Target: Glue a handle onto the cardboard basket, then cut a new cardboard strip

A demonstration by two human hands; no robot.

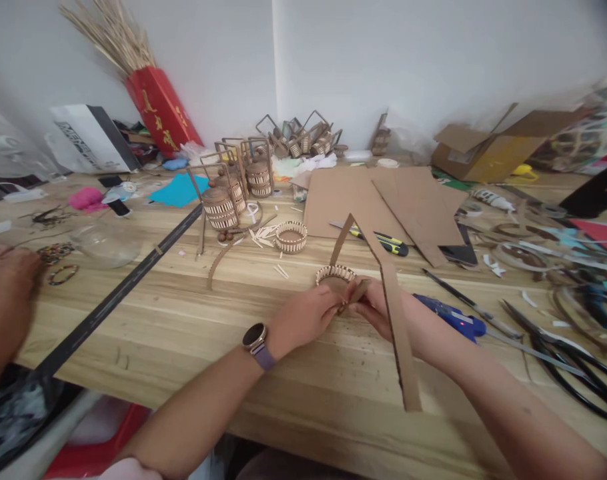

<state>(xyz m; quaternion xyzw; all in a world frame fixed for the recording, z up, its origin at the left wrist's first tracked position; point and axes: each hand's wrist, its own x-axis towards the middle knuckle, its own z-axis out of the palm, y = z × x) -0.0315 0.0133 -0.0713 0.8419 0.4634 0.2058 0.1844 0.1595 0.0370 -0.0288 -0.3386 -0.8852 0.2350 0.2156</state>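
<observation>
My left hand (316, 308) and my right hand (376, 300) meet low over the table, fingers pinched together on a small brown cardboard strip end (359, 291). A small round basket ring (333, 272) with pale upright sticks lies just behind my fingers, partly hidden by them. From the ring a long folded cardboard strip (391, 293) rises to a peak, then runs down across my right wrist toward the table front. Whether it joins the piece in my fingers is hidden. A second ring (291, 238) sits farther back, beside loose pale sticks (264, 235).
A blue glue gun (451, 317), black scissors (558, 353) and a yellow-black cutter knife (391, 243) lie to the right. Cardboard sheets (343, 193) and finished small lanterns (221, 207) stand behind. At left, a black strip (118, 290) separates off another person's arm (11, 293).
</observation>
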